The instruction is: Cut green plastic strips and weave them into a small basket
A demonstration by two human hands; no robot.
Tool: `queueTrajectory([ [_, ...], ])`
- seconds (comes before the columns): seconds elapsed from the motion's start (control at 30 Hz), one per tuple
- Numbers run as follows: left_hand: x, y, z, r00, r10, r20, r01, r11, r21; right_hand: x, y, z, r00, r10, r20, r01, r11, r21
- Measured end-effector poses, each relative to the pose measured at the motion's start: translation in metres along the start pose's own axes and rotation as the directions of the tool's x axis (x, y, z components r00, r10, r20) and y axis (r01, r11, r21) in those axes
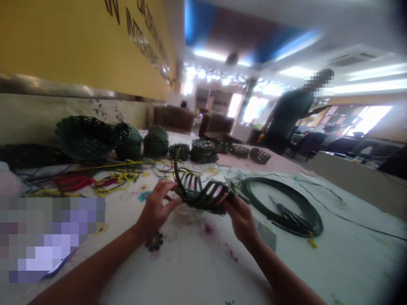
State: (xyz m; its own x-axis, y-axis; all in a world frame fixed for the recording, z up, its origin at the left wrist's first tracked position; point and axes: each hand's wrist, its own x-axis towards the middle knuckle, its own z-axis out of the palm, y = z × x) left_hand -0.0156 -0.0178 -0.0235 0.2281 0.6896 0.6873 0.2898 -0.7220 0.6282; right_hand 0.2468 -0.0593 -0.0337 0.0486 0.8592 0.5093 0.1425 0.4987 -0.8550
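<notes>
A half-woven dark green basket (200, 192) with loose upright strips is held a little above a white flowered tablecloth (197, 262). My left hand (157, 207) pinches its left edge, fingers closed on a strip. Gripping the right side of the same basket, my right hand (241, 217) has its fingers curled round the weave. Both forearms reach in from the bottom of the view.
A coil of dark green strip (282, 205) lies to the right. Several finished green baskets (85, 137) line the far table edge by a yellow wall. Yellow and red cords (95, 180) lie at left. A person (286, 123) stands at the back right.
</notes>
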Motion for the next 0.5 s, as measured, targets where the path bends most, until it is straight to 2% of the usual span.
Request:
queueTrajectory([
  [0.13,-0.001,-0.004,-0.002,0.991,0.135,-0.012,-0.133,0.986,0.104,0.005,-0.006,0.008,0.997,-0.010,-0.074,0.014,0.998,0.054],
  [0.27,-0.002,-0.005,-0.003,0.974,0.219,-0.050,-0.210,0.966,0.152,0.010,-0.017,0.016,0.993,0.029,-0.110,-0.020,0.996,0.090],
  [0.37,-0.002,-0.009,-0.004,0.969,0.240,-0.063,-0.227,0.960,0.163,0.016,-0.027,0.023,0.991,0.081,-0.103,-0.065,0.986,0.153],
  [0.5,0.000,-0.017,-0.005,0.976,0.197,-0.095,-0.182,0.973,0.144,0.029,-0.037,0.034,0.985,0.156,-0.079,-0.138,0.971,0.194],
])
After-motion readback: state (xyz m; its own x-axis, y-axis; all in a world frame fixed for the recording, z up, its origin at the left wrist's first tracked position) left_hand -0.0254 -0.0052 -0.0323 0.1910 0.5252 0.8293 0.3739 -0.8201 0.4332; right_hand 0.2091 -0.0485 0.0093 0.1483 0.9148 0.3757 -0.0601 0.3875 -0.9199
